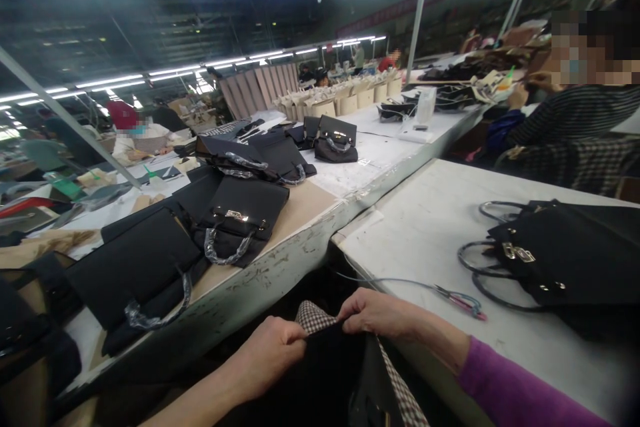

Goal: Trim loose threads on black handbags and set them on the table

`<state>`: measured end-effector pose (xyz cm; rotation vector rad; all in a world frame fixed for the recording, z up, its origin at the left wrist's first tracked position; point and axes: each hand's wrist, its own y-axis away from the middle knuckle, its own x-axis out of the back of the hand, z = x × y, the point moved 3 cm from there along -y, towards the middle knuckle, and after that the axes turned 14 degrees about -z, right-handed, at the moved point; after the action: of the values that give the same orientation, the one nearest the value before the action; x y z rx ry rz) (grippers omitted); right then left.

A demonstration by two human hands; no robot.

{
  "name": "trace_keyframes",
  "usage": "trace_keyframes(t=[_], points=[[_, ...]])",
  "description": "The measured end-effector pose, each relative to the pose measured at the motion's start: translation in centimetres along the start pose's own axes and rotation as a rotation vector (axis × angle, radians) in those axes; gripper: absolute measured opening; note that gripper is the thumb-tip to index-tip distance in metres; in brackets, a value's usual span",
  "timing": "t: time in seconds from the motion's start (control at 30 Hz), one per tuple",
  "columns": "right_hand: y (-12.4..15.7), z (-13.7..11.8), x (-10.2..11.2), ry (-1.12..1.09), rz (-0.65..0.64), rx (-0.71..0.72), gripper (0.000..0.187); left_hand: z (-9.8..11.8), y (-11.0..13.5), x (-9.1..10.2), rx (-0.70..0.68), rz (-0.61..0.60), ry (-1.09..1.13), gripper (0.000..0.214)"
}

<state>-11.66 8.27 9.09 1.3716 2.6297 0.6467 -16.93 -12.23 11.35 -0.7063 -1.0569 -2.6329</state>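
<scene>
Left hand point(273, 347): pinched on the checked lining point(315, 317), bottom centre
Right hand point(375, 313): pinching the same lining edge; touching
Table edge point(400, 347): just right of hands; scissors point(457, 299) near
Gap: dark open space between tables

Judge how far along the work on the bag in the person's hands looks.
Done: finished black handbags with wrapped handles lie on the long table. In hand: left hand and right hand pinch the checked lining of a dark bag. Left: another black handbag waits beside snips.
</scene>
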Motion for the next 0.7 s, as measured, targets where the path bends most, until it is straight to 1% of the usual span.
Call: trace_keyframes(t=[0.13, 0.23, 0.3, 0.4, 0.53, 0.6, 0.67, 0.7], points=[[0.0, -0.2, -0.2, 0.015, 0.016, 0.007, 0.021, 0.0, -0.2, -0.1, 0.050, 0.097, -0.084, 0.023], [-0.3, -0.1, -0.5, 0.031, 0.024, 0.004, 0.022, 0.0, -0.4, 0.0, 0.072, 0.140, -0.145, 0.021], [-0.4, 0.1, -0.6, 0.038, 0.024, 0.000, 0.025, 0.1, -0.5, 0.1, 0.048, 0.132, -0.163, 0.020], [-0.4, 0.3, -0.7, 0.048, 0.033, -0.023, 0.028, 1.1, -0.8, 0.2, -0.044, 0.081, -0.165, 0.023], [0.1, 0.0, -0.8, 0.079, 0.072, -0.094, 0.025, 2.5, -1.7, -0.8, -0.150, 0.016, -0.220, 0.031], [0.2, -0.3, -0.7, 0.068, 0.032, -0.151, 0.022, 2.6, -2.5, -1.5, -0.163, 0.016, -0.270, 0.034], [0.0, -0.5, -0.5, 0.044, -0.049, -0.215, 0.023, 2.4, -3.4, -1.8, -0.103, 0.057, -0.334, 0.035], [-0.1, -0.6, -0.2, 0.037, -0.078, -0.246, 0.024, 2.4, -3.8, -1.9, -0.096, 0.056, -0.349, 0.033]])
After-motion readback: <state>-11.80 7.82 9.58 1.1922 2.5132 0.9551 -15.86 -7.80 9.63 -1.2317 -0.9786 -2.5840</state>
